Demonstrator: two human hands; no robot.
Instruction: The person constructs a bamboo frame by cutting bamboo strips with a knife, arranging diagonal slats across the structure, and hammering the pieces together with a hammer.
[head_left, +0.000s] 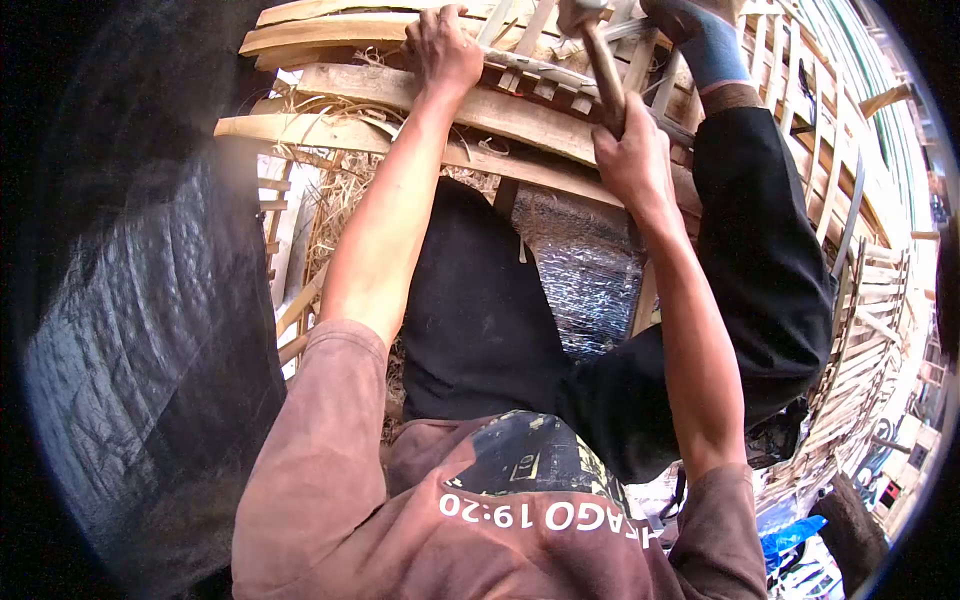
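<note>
My right hand (637, 158) is wrapped round the wooden handle of a hammer (603, 72). The hammer's head is raised near the top edge of the view, over the slatted woodwork. To its left, my left hand (446, 52) is bent down over the wooden slats, with its fingers curled. What lies under those fingers is hidden. A thin pale strip (540, 68) runs from beside my left hand towards the hammer. Below it are long curved planks (520, 122) with short slats crossing between them.
My foot in a blue-grey sock (712, 48) rests on the slats at upper right. Wood shavings (350, 190) lie below the planks. A dark plastic sheet (150, 350) hangs at left. More slatted lattice (860, 340) curves down the right side, and a shiny silvery sheet (585, 270) shows between my legs.
</note>
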